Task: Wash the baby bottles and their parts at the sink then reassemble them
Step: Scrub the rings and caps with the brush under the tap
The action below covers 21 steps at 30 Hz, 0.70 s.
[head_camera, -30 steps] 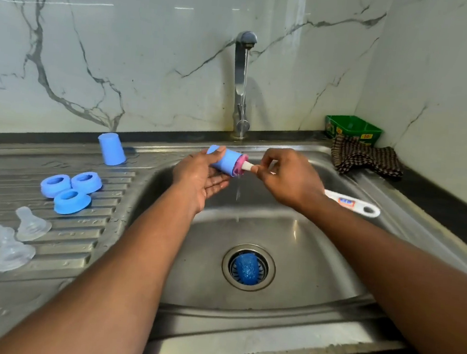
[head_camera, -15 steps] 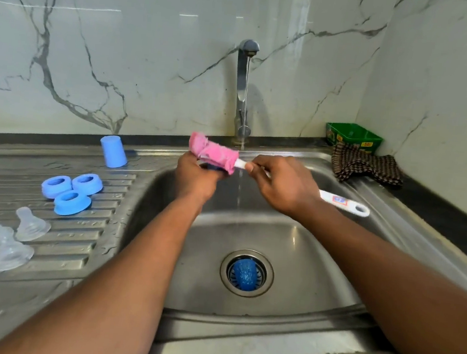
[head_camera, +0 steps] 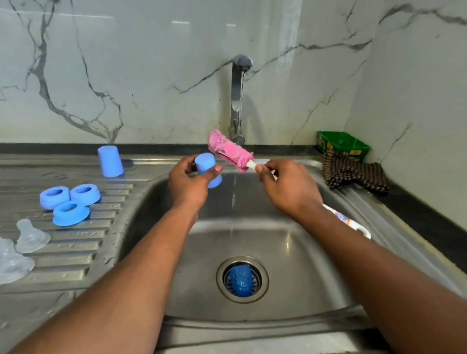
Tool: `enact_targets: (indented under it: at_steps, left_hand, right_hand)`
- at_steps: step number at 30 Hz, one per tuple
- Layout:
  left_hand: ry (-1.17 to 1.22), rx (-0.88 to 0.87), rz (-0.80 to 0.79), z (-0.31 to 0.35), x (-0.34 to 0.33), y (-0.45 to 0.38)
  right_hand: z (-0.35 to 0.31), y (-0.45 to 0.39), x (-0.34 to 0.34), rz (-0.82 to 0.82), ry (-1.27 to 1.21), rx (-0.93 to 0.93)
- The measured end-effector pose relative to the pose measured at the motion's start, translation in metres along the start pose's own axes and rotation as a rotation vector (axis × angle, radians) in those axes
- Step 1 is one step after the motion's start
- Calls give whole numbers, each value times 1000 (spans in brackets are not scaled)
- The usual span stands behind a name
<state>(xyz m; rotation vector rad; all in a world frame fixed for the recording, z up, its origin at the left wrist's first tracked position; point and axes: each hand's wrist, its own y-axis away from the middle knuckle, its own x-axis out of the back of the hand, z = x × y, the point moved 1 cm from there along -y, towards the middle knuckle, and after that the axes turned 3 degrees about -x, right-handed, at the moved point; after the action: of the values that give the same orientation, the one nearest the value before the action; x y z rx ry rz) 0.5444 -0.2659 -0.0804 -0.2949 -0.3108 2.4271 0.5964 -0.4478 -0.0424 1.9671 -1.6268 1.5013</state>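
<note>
Blue plastic cap (head_camera: 208, 169) — left hand (head_camera: 188, 185) grips.

A home kitchen, by the look of it. A steel sink (head_camera: 289, 268) with a ribbed drainboard (head_camera: 49, 244) on its left is set in a dark counter (head_camera: 450, 226), with a tap (head_camera: 238, 97) at the far side against marble-look wall panels (head_camera: 123, 66). A checked cloth (head_camera: 352, 171) and a green tub (head_camera: 342, 143) sit in the far right corner. Teats (head_camera: 5, 252) and blue rings (head_camera: 68, 202) lie on the drainboard.
</note>
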Motion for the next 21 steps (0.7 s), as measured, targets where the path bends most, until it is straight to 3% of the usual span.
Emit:
enact_targets:
  at_steps: [3,5,8,11,16,21]
  left_hand:
    - [-41,91,-107,-5,-8,4]
    - [-127,108,-145,-8,-13,7]
    - [-213,165,53,-13,-6,-1]
    - [-141,286,260,-21,12,-13]
    - [93,322,78,-17,-9,-9]
    - [245,489,-55,-4,-61,-1]
  right_hand:
    - [-3,2,16,-60,-50,-54]
    - [-6,5,24,-77,156,-4]
    - [0,11,27,-96,347,8]
    - [12,13,17,-177,432,-7]
    - [22,8,1,-297,436,-49]
    - [26,9,-8,-357,314,-71]
